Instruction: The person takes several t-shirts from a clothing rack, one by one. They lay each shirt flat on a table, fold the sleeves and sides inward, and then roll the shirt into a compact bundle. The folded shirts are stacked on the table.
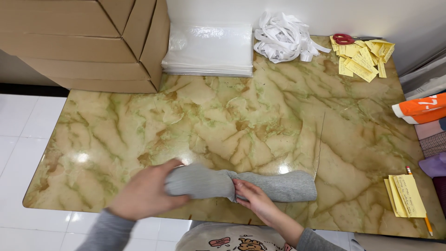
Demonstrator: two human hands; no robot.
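A grey knitted garment [278, 186] lies rolled lengthwise near the front edge of a marble-patterned table [232, 116]. My left hand [146, 193] is wrapped over the garment's left end and grips it. My right hand [253, 197] pinches the cloth at the middle, where the roll is bunched and narrow. The right part of the roll rests flat on the tabletop.
Cardboard boxes [93, 42] stand at the back left, beside a stack of clear plastic bags [209, 49]. White ribbon strips [283, 39], yellow paper slips [362, 58] and red scissors [344, 38] lie at the back. Yellow notes [406, 195] with a pencil [420, 204] lie front right. Folded clothes [423, 109] at the right.
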